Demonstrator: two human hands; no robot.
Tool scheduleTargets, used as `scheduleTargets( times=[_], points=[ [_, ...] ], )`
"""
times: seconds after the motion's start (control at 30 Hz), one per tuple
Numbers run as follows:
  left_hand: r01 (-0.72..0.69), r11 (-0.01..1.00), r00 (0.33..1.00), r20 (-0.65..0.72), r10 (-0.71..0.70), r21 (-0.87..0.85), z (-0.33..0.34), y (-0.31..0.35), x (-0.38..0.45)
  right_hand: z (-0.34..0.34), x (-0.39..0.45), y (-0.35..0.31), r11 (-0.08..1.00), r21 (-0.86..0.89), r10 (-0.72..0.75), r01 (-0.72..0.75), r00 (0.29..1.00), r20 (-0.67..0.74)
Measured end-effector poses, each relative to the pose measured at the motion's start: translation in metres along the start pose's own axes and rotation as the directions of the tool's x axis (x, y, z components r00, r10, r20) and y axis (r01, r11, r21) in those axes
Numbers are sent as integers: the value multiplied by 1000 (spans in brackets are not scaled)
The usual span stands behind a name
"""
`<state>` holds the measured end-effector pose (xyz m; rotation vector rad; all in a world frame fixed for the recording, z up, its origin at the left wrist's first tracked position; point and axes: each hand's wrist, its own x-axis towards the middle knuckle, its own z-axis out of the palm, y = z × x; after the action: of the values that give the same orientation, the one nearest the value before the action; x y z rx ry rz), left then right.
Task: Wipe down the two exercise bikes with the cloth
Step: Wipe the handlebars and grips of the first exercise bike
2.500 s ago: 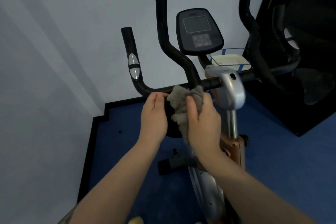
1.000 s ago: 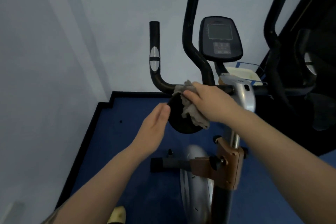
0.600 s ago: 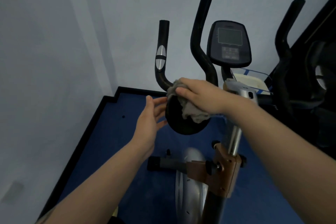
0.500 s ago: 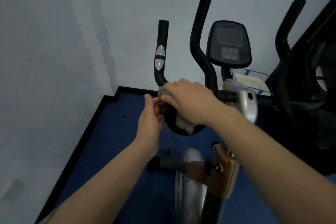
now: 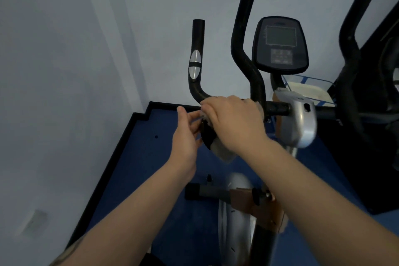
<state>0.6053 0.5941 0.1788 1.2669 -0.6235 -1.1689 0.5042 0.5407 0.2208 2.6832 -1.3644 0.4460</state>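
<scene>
An exercise bike with black handlebars and a grey console stands in front of me. My right hand presses a grey cloth over the left bend of the crossbar; most of the cloth is hidden under the hand. My left hand is beside it on the left, its fingertips pinching the cloth's left edge. A second bike's dark frame rises at the right edge.
Light walls meet in a corner at the left. Blue floor with a black border lies below. The bike's silver flywheel and brown post clamp are under my arms. A clear tray sits behind the console.
My right hand slid the cloth left along the crossbar toward the bend. My left hand, which had let go of the bar, rose and took the cloth's edge.
</scene>
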Motion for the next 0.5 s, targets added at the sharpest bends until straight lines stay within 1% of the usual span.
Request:
scheduleTargets(
  times=[0.03,0.07,0.13,0.17,0.2,0.23,0.27,0.3,0.37,0.4,0.43,0.47,0.5],
  points=[
    [-3,1000,1000,9,3,1,-1,1,0,0,-8,-5,999,-4,-35,35,997,-70],
    [-8,1000,1000,16,8,7,-2,2,0,-2,-11,-9,998,-13,-61,61,995,-79],
    [-21,999,1000,23,20,41,-1,3,0,-7,0,-1,999,22,-30,29,999,42],
    [-31,998,999,29,29,57,0,4,0,-10,12,6,996,76,41,-52,989,139],
    [-39,997,999,36,36,70,2,4,-1,-14,23,13,976,152,113,-155,961,252],
    [-53,995,998,43,49,90,3,5,-1,-17,30,18,933,255,163,-255,929,333],
    [-73,990,997,47,68,117,3,5,-1,-17,31,20,895,324,191,-306,921,341],
    [-94,985,995,47,88,145,3,5,-1,-15,25,20,892,330,212,-308,932,295],
    [-148,970,989,37,143,195,-2,4,-1,-4,-2,17,919,269,274,-287,958,87],
    [-178,960,984,37,174,217,-6,4,-1,-2,-16,16,911,285,309,-298,951,7],
    [-202,950,979,41,198,237,-9,4,-1,0,-24,16,885,336,352,-323,936,-28],
    [-220,943,976,46,215,248,-11,5,0,2,-27,17,861,366,387,-352,922,-24],
    [-238,937,971,51,233,254,-12,7,2,2,-23,18,856,356,402,-376,916,0]
  ],
)
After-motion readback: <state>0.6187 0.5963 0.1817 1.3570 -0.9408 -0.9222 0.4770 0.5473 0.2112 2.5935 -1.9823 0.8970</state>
